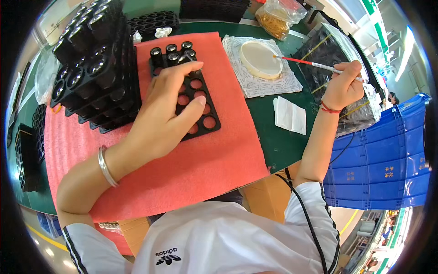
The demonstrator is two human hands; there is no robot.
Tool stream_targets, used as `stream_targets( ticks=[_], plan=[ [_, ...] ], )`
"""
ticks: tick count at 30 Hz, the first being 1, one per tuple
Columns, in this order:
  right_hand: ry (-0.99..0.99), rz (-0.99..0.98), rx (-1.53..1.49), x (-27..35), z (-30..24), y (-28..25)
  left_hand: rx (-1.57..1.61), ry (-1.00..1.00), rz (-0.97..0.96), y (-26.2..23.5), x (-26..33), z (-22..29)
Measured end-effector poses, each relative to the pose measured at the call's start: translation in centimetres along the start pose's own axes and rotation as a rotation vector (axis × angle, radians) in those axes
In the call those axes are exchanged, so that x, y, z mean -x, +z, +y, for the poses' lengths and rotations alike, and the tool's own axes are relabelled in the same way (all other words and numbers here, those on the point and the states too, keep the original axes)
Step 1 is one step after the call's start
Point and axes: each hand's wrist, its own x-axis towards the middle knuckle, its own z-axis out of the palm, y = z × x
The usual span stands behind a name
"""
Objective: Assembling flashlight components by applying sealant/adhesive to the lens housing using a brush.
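My left hand point(169, 100) lies over a black tray with round holes point(211, 109), thumb and index finger spread apart, its other fingertips partly hidden. Several shiny-topped black cylinders point(171, 48) stand in the far rows of the tray, just beyond the fingers; other holes show the red mat below. Between its fingertips my right hand point(346, 86) pinches a thin red-and-white brush point(310, 63). The brush slants left, its tip over the right part of a round, pale shallow dish point(260, 59). Whether the tip touches the dish's contents, I cannot tell.
A red mat point(219, 160) covers much of the green table. Stacked black trays of cylinders point(98, 77) rise at left. The dish rests on printed paper point(287, 86), near a folded white tissue point(290, 115). A bag of yellowish pieces point(276, 20) and blue bins point(374, 160) stand beyond.
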Motion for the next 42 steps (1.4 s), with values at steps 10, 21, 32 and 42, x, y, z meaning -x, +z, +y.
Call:
stream_targets(
  ticks=[10, 21, 32, 42],
  plan=[
    [0.07, -0.075, -0.157, 0.0, 0.0, 0.2, 0.822, -0.3, 0.117, 1.9, 0.3, -1.6],
    [0.432, -0.24, -1.038, -1.5, 2.2, -0.1, 0.844, -0.393, 0.059, 1.0, -0.5, -1.4],
    [0.35, -0.474, -1.042, 0.3, -1.2, 1.0, 0.872, -0.386, 0.081, 1.2, -0.4, -1.3],
    [0.304, -0.438, -0.897, 0.2, -1.0, 0.9, 0.923, -0.355, 0.047, 1.2, -0.1, -1.6]
  ],
)
